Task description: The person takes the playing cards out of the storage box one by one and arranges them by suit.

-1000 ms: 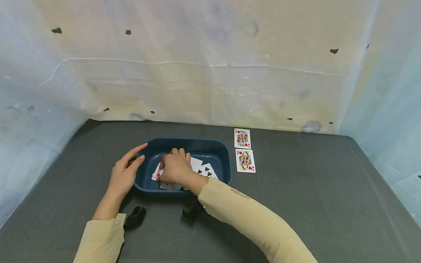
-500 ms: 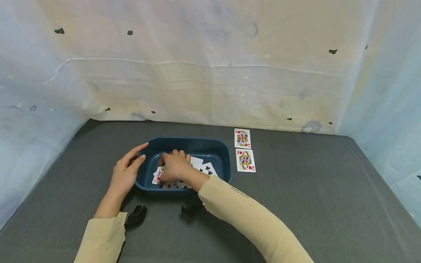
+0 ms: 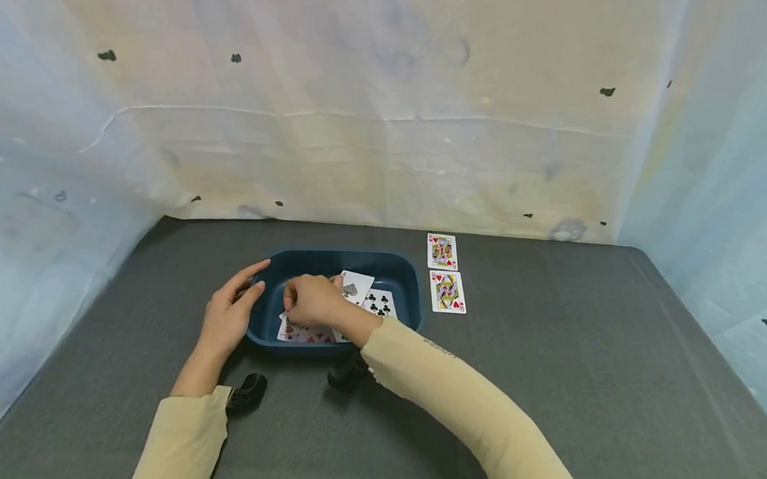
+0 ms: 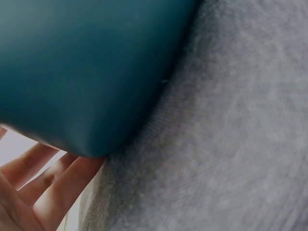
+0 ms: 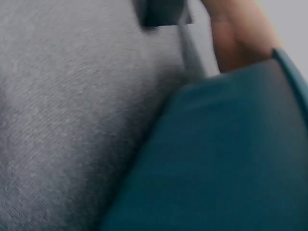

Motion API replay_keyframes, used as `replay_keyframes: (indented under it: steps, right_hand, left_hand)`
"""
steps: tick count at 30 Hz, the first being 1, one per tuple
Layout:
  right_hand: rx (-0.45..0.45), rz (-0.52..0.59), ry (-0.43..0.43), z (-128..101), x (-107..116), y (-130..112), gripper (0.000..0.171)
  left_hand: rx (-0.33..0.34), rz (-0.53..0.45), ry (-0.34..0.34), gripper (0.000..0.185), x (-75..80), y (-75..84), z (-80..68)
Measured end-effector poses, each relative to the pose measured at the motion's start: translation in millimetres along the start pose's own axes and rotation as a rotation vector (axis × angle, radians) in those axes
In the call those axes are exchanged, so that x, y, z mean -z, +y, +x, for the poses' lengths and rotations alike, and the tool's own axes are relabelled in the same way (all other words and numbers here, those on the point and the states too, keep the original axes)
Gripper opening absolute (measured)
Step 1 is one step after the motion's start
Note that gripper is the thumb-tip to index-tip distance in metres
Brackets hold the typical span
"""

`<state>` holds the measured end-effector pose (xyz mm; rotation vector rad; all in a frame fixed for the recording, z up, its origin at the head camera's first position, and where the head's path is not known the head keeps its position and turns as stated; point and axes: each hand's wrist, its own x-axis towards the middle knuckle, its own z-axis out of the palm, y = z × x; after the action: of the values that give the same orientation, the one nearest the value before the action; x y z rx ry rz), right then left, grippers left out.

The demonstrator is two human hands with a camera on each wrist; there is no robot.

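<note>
Head view, blue tub [image 3: 398, 268] of cards [image 3: 379, 303], right hand [image 3: 311, 302] pinching one, left hand [image 3: 226, 319] flat on rim.

Teal tub [image 4: 82, 72] fills upper left, rounded corner on grey felt counter [image 4: 226, 144]. Left hand fingers [image 4: 67, 185] straight, touching tub's corner.

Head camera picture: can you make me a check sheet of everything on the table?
Surface: grey cloth table.
Job's things: blue tub holding loose cards; one card lifted.
Clutter: two face cards lying right of the tub.
Grips: left hand rests flat against the tub's left end; right hand pinches the lifted card.
Cables: nothing seen.
Surroundings: pale sheets on three sides.
</note>
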<state>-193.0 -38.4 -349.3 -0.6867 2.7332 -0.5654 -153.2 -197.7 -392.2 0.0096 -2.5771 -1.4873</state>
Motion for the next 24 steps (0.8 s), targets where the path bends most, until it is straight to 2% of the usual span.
replay_keyframes:
  steps: [4,8,12,17,21,24]
  right_hand:
    - [0.028,0.142,0.054,-1,9,5,0.011]
    - [0.007,0.373,0.14,-4,18,13,0.013]
    - [0.003,0.588,0.274,-8,22,21,0.024]
    - [0.051,0.764,0.45,-11,21,32,0.039]
    - [0.061,0.904,0.479,-20,22,40,0.046]
    - [0.095,0.948,0.464,-30,24,49,0.049]
  left_hand:
    - [0.013,-0.005,-0.009,0.043,1.0,0.9,0.9]
    - [0.03,-0.004,-0.02,0.044,2.1,1.8,1.3]
    - [0.033,-0.004,-0.007,0.043,1.0,1.4,2.1]
    - [0.03,0.002,0.005,0.042,-0.1,0.8,2.6]
    - [0.028,0.002,0.005,0.042,-0.2,1.6,2.6]
    - [0.022,0.004,0.009,0.043,-0.4,2.4,2.3]
